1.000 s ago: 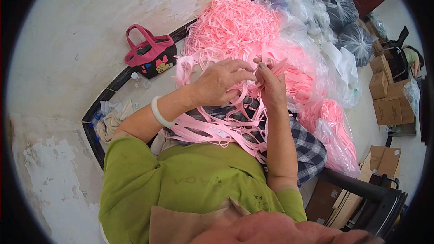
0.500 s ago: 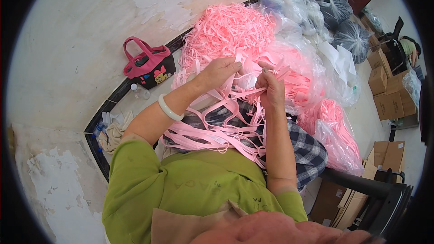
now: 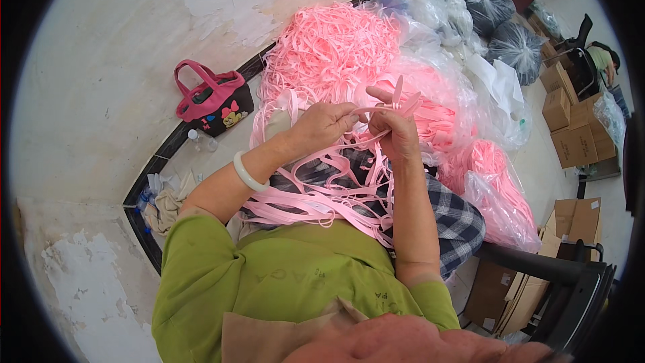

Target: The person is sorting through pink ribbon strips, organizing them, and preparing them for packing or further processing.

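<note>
A seated person in a green shirt has loose pink straps [image 3: 316, 191] draped over a checked lap, within easy reach. Just beyond, the left hand [image 3: 322, 124] and right hand [image 3: 396, 131] nearly touch, each pinching one strap taut between them. Farther off, a heap of pink straps [image 3: 329, 47] lies on the pale floor [image 3: 101, 81]. A pink handbag [image 3: 211, 101] sits left; cardboard boxes [image 3: 571, 134] stand far right.

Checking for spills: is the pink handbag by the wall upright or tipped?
Upright. The pink handbag stands on its base on the floor, both handles up. Whether its top is open: cannot tell.
</note>
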